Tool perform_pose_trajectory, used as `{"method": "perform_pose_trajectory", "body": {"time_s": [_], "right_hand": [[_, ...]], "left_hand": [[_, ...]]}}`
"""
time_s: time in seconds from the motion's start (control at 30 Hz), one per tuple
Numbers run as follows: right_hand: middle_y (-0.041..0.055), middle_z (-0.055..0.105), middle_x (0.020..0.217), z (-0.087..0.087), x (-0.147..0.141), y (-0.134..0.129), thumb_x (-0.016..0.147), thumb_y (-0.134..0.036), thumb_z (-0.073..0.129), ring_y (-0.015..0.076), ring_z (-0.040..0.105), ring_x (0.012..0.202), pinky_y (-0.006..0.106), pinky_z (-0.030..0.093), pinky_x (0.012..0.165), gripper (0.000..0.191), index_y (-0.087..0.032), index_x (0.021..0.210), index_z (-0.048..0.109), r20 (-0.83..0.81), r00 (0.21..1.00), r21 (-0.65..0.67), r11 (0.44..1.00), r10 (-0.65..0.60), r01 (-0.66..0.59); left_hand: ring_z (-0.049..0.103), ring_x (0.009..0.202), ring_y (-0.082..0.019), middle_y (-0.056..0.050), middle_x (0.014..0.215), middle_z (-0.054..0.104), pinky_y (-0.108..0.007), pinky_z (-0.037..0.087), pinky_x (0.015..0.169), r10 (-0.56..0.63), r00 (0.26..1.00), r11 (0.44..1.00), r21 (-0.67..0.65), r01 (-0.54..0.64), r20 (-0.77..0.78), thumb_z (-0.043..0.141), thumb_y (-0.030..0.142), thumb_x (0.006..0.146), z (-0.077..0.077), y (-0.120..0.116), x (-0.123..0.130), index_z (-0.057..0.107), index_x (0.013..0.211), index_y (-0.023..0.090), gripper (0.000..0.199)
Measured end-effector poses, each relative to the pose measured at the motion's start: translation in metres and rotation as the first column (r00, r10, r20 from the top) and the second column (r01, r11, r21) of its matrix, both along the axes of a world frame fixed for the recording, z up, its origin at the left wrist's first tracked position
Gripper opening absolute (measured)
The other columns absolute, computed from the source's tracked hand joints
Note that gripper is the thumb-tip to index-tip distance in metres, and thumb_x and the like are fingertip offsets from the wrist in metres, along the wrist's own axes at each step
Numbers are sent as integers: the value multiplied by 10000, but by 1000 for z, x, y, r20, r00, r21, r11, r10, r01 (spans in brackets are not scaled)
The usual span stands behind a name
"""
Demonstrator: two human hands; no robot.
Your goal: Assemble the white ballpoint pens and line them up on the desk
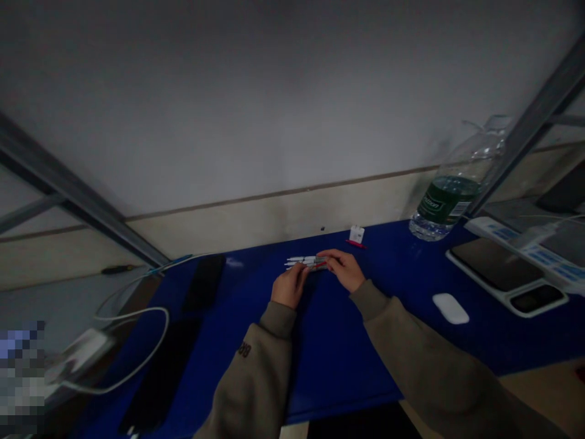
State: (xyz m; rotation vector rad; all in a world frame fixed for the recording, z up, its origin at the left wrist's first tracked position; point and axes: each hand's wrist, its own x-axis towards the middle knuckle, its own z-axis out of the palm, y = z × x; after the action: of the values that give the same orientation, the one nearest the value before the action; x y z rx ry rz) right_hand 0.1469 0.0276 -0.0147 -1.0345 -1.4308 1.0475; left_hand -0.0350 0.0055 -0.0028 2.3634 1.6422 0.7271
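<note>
My left hand (289,286) and my right hand (346,269) meet near the back of the blue table, fingers closed in a pinch. Between their fingertips is a thin red pen-like stick (320,264), each hand at one end; its exact kind is too small to tell. Just behind it, several slim white pens (299,259) lie side by side on the table, partly covered by my fingers. Farther back, a small red piece (355,244) lies in front of a white cube-shaped charger (357,233).
A large water bottle (450,195) stands at the back right. Nearby are a kitchen scale (503,271), a white earbud case (450,308) and a power strip (530,250). Dark phone-like slabs (204,281) and a white cable (167,317) lie left on the blue table (338,366).
</note>
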Motion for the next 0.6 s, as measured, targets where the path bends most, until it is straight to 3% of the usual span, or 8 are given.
{"method": "perform_pose_trajectory", "body": {"time_s": [0.17, 0.33, 0.43, 0.6], "right_hand": [[-23, 466, 562, 2, -1, -2, 821, -297, 462, 106, 400, 525, 237, 320, 511, 304, -159, 995, 670, 21, 999, 6, 1000, 27, -27], [-28, 452, 563, 3, -1, -2, 820, -292, 451, 103, 393, 518, 236, 307, 508, 301, -152, 971, 671, 11, 999, 4, 999, 37, -37], [-35, 420, 539, 3, -1, -2, 834, -315, 432, 102, 378, 509, 238, 303, 511, 325, -146, 977, 669, 6, 999, 15, 999, 34, -35], [-27, 450, 565, 3, -1, -2, 817, -281, 441, 101, 386, 517, 236, 306, 509, 310, -152, 980, 671, -2, 999, 2, 999, 35, -35]], "left_hand": [[596, 635, -127, -1, 722, 629, -202, 392, 582, 11, 998, 1000, -17, -10, 55, 324, 398, 935, 2, 0, 0, 538, 1035, 222, 294], [583, 618, -123, -8, 677, 614, -202, 374, 573, -26, 999, 998, -55, 28, 46, 326, 394, 934, 2, 1, 0, 578, 912, 205, 315], [566, 570, -120, 15, 636, 594, -199, 364, 550, -5, 996, 998, -66, 11, 89, 360, 411, 920, 1, 2, 0, 550, 969, 209, 281], [577, 607, -122, 1, 667, 603, -199, 365, 565, -21, 997, 998, -62, 26, 71, 328, 390, 932, 2, 1, 0, 563, 952, 209, 297]]}}
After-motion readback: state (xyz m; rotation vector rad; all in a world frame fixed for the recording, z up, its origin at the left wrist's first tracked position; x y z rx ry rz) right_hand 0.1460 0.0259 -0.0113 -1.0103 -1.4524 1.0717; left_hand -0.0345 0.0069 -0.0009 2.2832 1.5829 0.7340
